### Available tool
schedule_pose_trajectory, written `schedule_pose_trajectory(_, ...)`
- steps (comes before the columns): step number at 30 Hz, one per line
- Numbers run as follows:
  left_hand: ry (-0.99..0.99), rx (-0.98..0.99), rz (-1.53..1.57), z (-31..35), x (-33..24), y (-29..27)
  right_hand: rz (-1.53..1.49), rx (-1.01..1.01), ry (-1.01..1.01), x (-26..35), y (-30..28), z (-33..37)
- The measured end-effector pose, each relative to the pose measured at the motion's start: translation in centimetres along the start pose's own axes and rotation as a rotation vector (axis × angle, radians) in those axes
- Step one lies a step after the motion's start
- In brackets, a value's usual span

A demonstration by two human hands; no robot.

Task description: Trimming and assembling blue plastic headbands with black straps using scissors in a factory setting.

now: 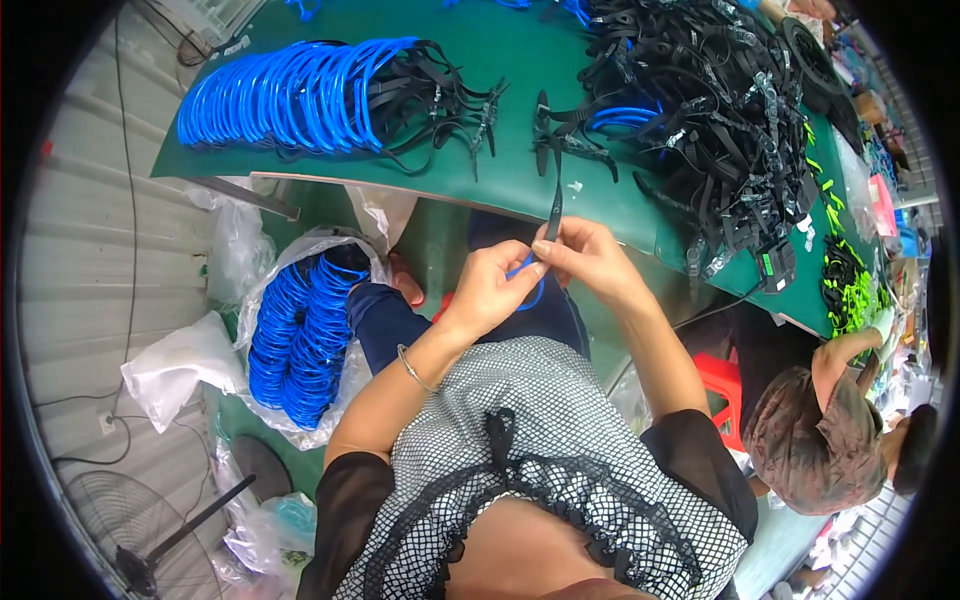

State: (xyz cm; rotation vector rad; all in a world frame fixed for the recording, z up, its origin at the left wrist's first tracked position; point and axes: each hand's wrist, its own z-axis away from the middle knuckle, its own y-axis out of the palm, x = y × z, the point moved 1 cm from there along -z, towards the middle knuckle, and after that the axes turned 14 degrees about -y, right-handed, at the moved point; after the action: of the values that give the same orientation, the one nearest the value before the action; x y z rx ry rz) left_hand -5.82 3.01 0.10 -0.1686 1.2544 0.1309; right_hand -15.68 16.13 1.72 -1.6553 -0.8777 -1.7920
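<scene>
My right hand (590,262) pinches the end of a black strap (556,195) between thumb and fingers. The strap runs up over the table's front edge to black buckle ends lying on the green top. My left hand (492,288), also closed, meets it fingertip to fingertip and grips a blue tube loop (538,297) that hangs just below the fingers. Where strap and loop meet is covered by my fingers. Left of the strap lies a long row of blue loops (280,95) with black straps attached. A large heap of black straps (700,130) covers the right side.
An open plastic bag of bundled blue loops (305,340) stands at my left, near a floor fan (150,550). The green table (480,185) ends just ahead of my hands. Beside a red stool (720,390), a co-worker (820,430) leans toward bright green straps (845,280).
</scene>
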Motion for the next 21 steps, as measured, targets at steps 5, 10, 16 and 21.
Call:
schedule_pose_trajectory(5, 0.044, -0.134, -0.053, 0.6, 0.1, 0.5, -0.098, -0.156, -0.136, -2.6, 0.8, -0.6)
schedule_pose_trajectory(10, 0.097, -0.189, -0.09, 1.4, 0.7, 0.8, -0.172, -0.345, -0.19, -4.1, 2.2, -0.6)
schedule_pose_trajectory(16, 0.082, -0.053, 0.148, 3.0, -1.0, -0.6, -0.479, -0.184, -0.241, -1.7, 2.9, -2.0)
schedule_pose_trajectory(21, 0.054, 0.064, 0.184, 5.9, -3.3, -3.4, -0.625, -0.149, -0.022, -0.3, 2.8, -3.9)
